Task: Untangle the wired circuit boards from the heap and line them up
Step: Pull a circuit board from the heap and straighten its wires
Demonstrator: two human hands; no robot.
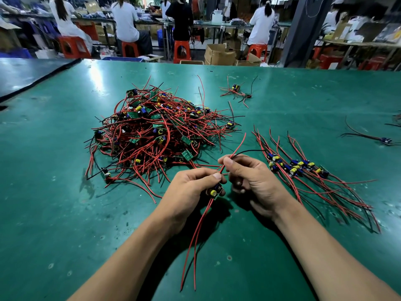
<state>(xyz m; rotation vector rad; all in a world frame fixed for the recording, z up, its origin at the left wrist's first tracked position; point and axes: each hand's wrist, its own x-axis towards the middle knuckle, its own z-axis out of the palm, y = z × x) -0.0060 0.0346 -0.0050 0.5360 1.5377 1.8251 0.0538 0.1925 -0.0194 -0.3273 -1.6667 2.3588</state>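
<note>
A big tangled heap (156,129) of small green circuit boards with red and black wires lies on the green table (54,192). To its right several boards lie side by side in a row (297,167), wires trailing toward me. My left hand (191,192) grips one board (214,191) with a yellow capacitor; its two red wires hang down toward me. My right hand (253,179) pinches that board's upper red and black wires, which stick up and to the right.
A small loose bunch of wired boards (236,90) lies at the back right. Another single board (385,140) lies at the far right edge. Beyond the table, people sit on red stools (182,51) at benches, among cardboard boxes.
</note>
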